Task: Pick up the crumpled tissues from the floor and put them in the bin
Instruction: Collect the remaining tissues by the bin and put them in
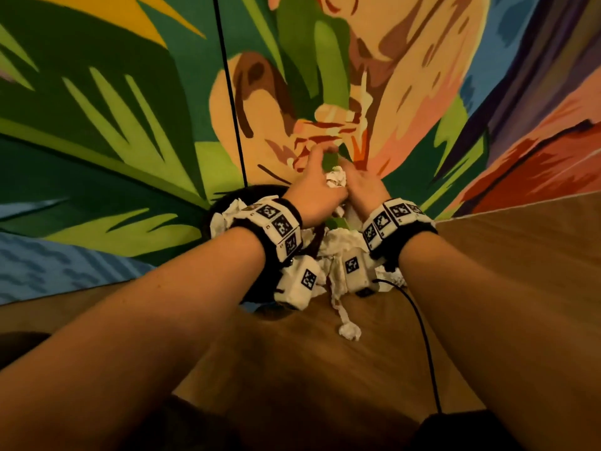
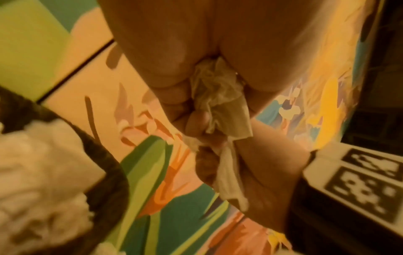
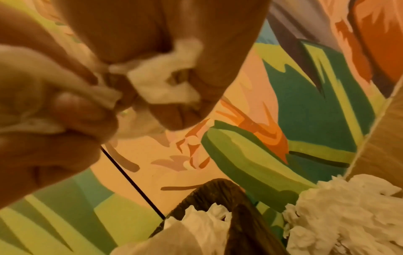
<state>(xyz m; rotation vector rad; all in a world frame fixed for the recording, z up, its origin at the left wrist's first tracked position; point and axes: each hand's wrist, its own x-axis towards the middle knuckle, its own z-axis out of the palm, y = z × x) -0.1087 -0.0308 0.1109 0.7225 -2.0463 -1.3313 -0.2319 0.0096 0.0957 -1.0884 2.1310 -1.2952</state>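
bunching one tissue wad (image 1: 336,180) between both hands at frame centre: left hand (image 1: 313,190) and right hand (image 1: 364,187) both have fingers curled round it. i'd squeeze it tight, then drop it into the dark bin (image 1: 227,198) just below-left, clear of the rim.

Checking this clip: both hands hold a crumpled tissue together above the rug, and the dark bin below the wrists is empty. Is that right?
Not quite. The bin is not empty: white tissues show inside its dark rim in the right wrist view. The rest stands: the left hand and right hand hold the crumpled tissue together above the rug.
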